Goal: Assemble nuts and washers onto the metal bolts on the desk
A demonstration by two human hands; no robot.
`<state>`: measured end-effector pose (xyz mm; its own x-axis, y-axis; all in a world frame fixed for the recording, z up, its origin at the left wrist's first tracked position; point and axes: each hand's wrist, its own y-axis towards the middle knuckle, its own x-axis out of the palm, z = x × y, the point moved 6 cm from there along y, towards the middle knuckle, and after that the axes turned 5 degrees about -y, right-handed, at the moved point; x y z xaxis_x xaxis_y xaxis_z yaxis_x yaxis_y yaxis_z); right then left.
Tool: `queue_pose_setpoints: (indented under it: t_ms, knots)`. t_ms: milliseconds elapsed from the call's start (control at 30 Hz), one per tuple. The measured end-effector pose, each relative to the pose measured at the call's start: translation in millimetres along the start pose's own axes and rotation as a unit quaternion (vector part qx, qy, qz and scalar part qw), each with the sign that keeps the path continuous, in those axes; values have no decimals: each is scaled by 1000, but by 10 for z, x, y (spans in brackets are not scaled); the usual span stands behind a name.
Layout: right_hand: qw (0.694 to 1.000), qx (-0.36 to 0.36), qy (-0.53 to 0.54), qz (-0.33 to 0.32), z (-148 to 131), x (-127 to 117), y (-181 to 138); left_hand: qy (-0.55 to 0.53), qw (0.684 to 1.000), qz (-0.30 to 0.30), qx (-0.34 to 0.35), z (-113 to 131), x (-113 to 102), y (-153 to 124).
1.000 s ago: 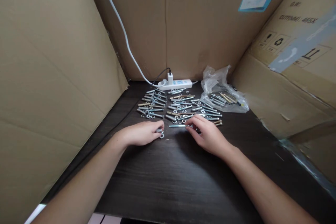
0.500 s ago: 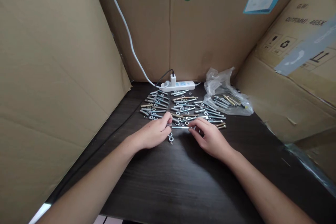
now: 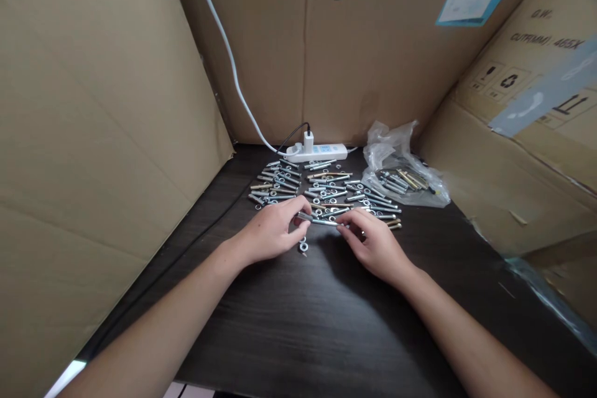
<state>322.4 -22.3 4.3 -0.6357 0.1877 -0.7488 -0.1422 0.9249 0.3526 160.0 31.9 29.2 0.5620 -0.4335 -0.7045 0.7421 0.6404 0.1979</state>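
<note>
My left hand [image 3: 273, 230] is closed, thumb and fingers pinching a short grey metal sleeve [image 3: 305, 216]. Between the fingertips of my right hand [image 3: 375, 242] is the right end of a thin silver bolt [image 3: 325, 222], held nearly level. The bolt's left end meets the sleeve; whether it sits inside cannot be made out. Just below my left fingertips, a hex nut [image 3: 304, 247] lies on the dark table, with a small ring partly covered by the thumb behind it. Behind both hands, rows of bolts, sleeves, nuts and washers [image 3: 329, 186] are spread out.
A clear plastic bag [image 3: 392, 137] with more bolts lies at the back right. A white power strip [image 3: 324, 152] with plugs and cables stands behind the rows. Cardboard walls [image 3: 364, 62] enclose the dark table [image 3: 280, 329] at left, back and right. A black cable [image 3: 186, 252] crosses the left side.
The sleeve now shows more between my left fingers and has come up to the bolt's left end. The bolt is slightly higher and tilted. My right hand has barely moved.
</note>
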Motion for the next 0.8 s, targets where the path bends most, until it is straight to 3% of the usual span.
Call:
queue_pose_setpoints:
  t_ms: [133,333,467,800]
  knots:
    - [1000,-5,24,-1,-51,50,-19,13,1000,6,0,-23,9,5]
    - [998,21,22,57,-3,-21,-22,24,998,63,1,-41,-118,11]
    - [995,39,37,82,30,-61,-19,14,998,57,0,-40,-118,12]
    - [986,84,123,72,84,9,-45,-46,996,81,-11,-36,-119,11]
